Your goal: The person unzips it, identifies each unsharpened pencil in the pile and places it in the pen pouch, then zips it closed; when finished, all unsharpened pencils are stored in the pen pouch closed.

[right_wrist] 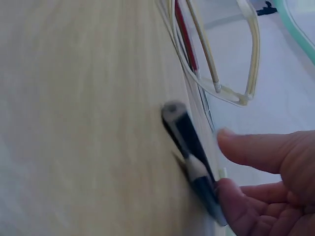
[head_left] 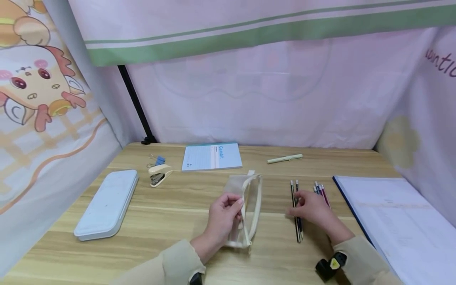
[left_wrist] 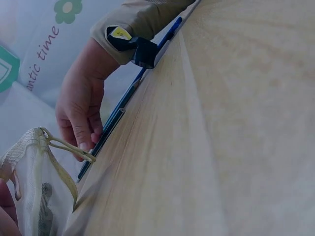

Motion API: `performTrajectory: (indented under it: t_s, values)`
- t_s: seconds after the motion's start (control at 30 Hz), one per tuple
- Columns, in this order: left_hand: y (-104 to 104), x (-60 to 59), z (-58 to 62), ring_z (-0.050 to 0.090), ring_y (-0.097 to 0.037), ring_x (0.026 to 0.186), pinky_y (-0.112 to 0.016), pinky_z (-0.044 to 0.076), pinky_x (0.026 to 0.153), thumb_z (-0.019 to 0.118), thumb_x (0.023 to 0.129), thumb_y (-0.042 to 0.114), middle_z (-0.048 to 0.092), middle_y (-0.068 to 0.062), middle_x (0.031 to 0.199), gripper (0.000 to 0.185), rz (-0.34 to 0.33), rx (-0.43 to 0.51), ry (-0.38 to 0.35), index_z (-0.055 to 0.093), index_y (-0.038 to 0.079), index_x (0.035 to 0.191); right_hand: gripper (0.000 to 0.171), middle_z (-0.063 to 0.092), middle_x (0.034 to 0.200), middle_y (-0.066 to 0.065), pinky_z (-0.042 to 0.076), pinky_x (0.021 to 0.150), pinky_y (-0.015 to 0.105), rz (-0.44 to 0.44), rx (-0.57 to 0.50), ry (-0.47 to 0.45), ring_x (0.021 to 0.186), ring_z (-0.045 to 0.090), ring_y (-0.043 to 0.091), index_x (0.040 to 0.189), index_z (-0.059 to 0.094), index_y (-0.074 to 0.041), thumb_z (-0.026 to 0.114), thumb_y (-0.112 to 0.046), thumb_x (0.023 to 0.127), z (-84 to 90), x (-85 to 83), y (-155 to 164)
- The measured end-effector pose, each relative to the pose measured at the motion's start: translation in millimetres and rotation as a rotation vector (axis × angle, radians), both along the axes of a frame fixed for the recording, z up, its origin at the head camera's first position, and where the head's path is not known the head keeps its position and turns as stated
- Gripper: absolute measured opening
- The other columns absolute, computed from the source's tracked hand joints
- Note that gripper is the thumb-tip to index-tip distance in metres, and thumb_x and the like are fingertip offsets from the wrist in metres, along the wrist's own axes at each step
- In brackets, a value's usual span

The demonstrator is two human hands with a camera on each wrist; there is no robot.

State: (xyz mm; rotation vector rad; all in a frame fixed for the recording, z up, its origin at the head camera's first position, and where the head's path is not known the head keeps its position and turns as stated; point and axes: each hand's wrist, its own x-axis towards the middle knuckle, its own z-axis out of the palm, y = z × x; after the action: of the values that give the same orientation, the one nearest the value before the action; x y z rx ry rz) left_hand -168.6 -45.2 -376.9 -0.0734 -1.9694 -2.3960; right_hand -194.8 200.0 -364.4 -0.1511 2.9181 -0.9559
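My left hand (head_left: pixel 222 215) pinches the zip edge of a see-through, cream-trimmed pencil case (head_left: pixel 254 215) and holds its mouth apart. Inside the case, a red item (right_wrist: pixel 187 37) and a slim cream stick (right_wrist: pixel 205 46) show in the right wrist view. Just right of the case, two dark pencils (head_left: pixel 297 231) lie side by side on the table. Over them is my right hand (head_left: pixel 315 208). In the right wrist view its thumb and index finger stand apart, with the index fingertip right at the pencils. Several more pens or pencils (head_left: pixel 322 190) lie partly hidden behind this hand.
A white pencil box (head_left: pixel 107 204) lies at the left, near a cream stapler (head_left: pixel 159 174) and blue binder clips (head_left: pixel 160 160). At the back are a notebook (head_left: pixel 211 157) and a pale green pen (head_left: pixel 285 158). Papers on a dark-edged board (head_left: pixel 399 221) cover the right side.
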Motion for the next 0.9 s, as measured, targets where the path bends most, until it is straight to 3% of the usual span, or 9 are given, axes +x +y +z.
performTrajectory:
  t_s: [0.17,0.3,0.43,0.63,0.9]
  values:
    - [-1.9,0.1,-0.6,0.05,-0.007,0.057,-0.016,0.045,0.052,0.062,0.085,0.002,0.053,-0.001,0.072,0.018,0.003,-0.012,-0.003,0.057,-0.011,0.098,0.067,0.063,0.087,0.012,0.048,0.064,0.037,0.045,0.124,-0.015,0.073,0.055,0.019,0.117,0.055,0.008,0.081,-0.029,0.068,3.5,-3.1,-2.4]
    - [-2.1,0.2,-1.0,0.05,-0.007,0.057,-0.016,0.045,0.052,0.062,0.085,0.002,0.053,-0.001,0.071,0.019,0.006,-0.017,-0.006,0.057,-0.011,0.098,0.069,0.063,0.084,0.013,0.05,0.061,0.035,0.022,0.129,-0.101,0.067,0.059,0.017,0.123,0.049,0.009,0.079,-0.025,0.072,3.5,-6.9,-2.9]
    - [-2.0,0.4,-1.6,0.05,-0.007,0.056,-0.016,0.045,0.052,0.062,0.085,0.002,0.053,-0.001,0.071,0.019,0.006,-0.023,-0.007,0.057,-0.011,0.097,0.067,0.059,0.07,0.007,0.048,0.051,0.027,-0.02,0.064,-0.179,0.052,0.057,0.013,0.128,0.043,0.011,0.076,-0.015,0.074,0.3,-11.3,-0.2]
    - [-1.5,0.1,-1.4,0.05,-0.007,0.056,-0.016,0.046,0.052,0.062,0.085,0.003,0.053,-0.001,0.071,0.019,0.002,-0.029,-0.003,0.057,-0.01,0.098,0.072,0.059,0.078,0.01,0.052,0.052,0.028,-0.052,-0.047,-0.246,0.052,0.057,0.013,0.134,0.036,0.011,0.073,-0.009,0.076,-2.5,-17.4,5.5]
    - [0.0,1.0,-0.1,0.05,-0.007,0.056,-0.016,0.045,0.052,0.062,0.085,0.002,0.052,-0.001,0.071,0.019,-0.014,-0.016,-0.002,0.057,-0.011,0.098,0.065,0.059,0.065,0.006,0.052,0.051,0.026,-0.139,-0.365,-0.234,0.053,0.057,0.011,0.135,0.033,0.008,0.066,-0.005,0.08,-4.0,-14.9,7.6]
